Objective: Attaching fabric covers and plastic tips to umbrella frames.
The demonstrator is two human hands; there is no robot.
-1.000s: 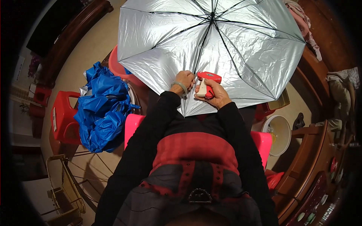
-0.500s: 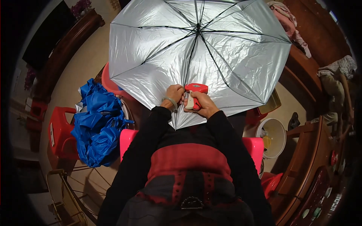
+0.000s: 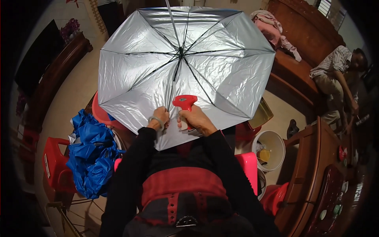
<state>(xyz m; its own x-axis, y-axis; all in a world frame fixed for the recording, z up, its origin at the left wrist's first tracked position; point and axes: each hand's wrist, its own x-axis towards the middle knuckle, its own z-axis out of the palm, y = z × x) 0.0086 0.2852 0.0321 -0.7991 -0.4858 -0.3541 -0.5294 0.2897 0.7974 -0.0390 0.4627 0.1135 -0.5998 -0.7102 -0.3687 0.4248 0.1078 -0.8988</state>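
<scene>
A tiled room with dark wooden furniture along its edges, seen from above. An open umbrella [image 3: 185, 67] fills the upper middle of the view, its silver underside facing the camera, with thin dark ribs fanning out from a central hub. Its shaft runs from the hub down toward the person, ending in a red handle [image 3: 184, 102] just above the hands, so the canopy points away from the wearer.

Both forearms, in black sleeves, rise from the lower edge and meet at the canopy's near rim. The right hand [image 3: 197, 120] is closed around the lower part of the handle. The left hand [image 3: 160, 117], wearing a ring-like band, pinches the canopy fabric just beside it.

A heap of blue fabric [image 3: 90, 152] lies lower left, a pale bucket [image 3: 269, 149] lower right.
</scene>
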